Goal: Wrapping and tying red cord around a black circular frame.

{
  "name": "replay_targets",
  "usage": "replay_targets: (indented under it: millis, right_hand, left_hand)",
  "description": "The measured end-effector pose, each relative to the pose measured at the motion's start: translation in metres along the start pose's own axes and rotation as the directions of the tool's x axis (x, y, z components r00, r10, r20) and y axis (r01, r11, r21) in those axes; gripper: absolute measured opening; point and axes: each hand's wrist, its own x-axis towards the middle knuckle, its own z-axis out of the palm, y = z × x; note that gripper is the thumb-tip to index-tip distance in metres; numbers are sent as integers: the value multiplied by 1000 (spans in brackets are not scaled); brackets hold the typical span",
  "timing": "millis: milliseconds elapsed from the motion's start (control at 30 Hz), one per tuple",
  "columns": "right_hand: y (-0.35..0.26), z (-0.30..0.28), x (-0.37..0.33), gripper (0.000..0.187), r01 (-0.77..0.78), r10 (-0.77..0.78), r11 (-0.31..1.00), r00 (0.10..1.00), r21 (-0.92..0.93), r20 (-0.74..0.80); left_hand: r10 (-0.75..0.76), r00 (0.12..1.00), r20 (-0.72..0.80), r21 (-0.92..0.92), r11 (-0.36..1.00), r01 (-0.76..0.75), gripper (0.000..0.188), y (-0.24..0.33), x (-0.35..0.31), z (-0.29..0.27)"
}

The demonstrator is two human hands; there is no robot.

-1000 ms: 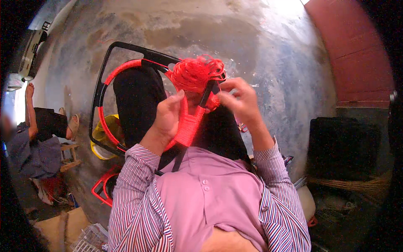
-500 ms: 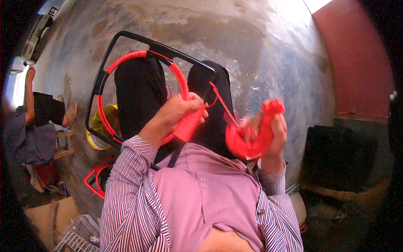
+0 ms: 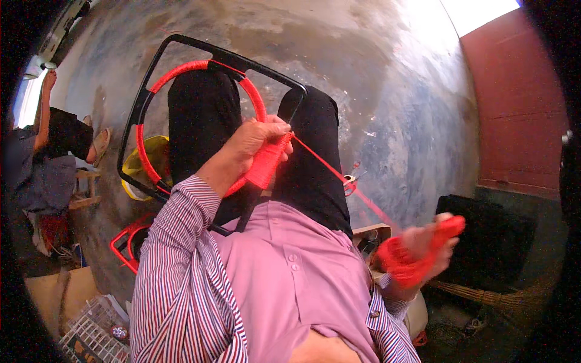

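Across my lap lies a black metal frame (image 3: 139,109) with a rounded rectangular outline and an inner ring wound in red cord. My left hand (image 3: 257,142) is closed around the frame's near right part, by a thick red wrapped section (image 3: 264,168), thumb and fingertips pinched at its upper end. From that pinch a taut red strand (image 3: 327,164) runs down and right to my right hand (image 3: 426,242). Blurred by motion, my right hand is closed on a bundle of red cord (image 3: 407,266), well out to the side; its exact grip is smeared.
Scissors (image 3: 349,181) appear beyond my right thigh. A yellow bag (image 3: 142,172) sits left of my legs, with another red-and-black frame (image 3: 124,248) nearer. Another person (image 3: 48,187) sits at left. A white wire basket (image 3: 91,333) stands lower left; a dark panel (image 3: 484,242) stands right.
My right hand has swung right and toward me with the cord bundle, drawing the strand out longer and straight. My left hand and the frame have shifted slightly up and left.
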Motion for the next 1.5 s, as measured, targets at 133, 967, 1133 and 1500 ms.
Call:
replay_targets:
  millis: [133,967,1133,1500]
  right_hand:
    - [-18,-29,61,35,214,-218,956,976,201,0]
    - [121,108,169,21,544,-249,349,839,-763,484]
    - [80,100,146,26,343,470,-216,857,-914,211]
    - [52,-85,59,28,-234,185,863,971,447,150]
  left_hand:
    - [-17,998,64,-14,1000,17,14,4,-2,1]
    - [-103,981,166,56,994,95,18,13,-24,22]
    - [-42,992,123,-15,999,44,13,17,-19,17]
    - [12,997,78,-93,996,-5,17,25,-17,2]
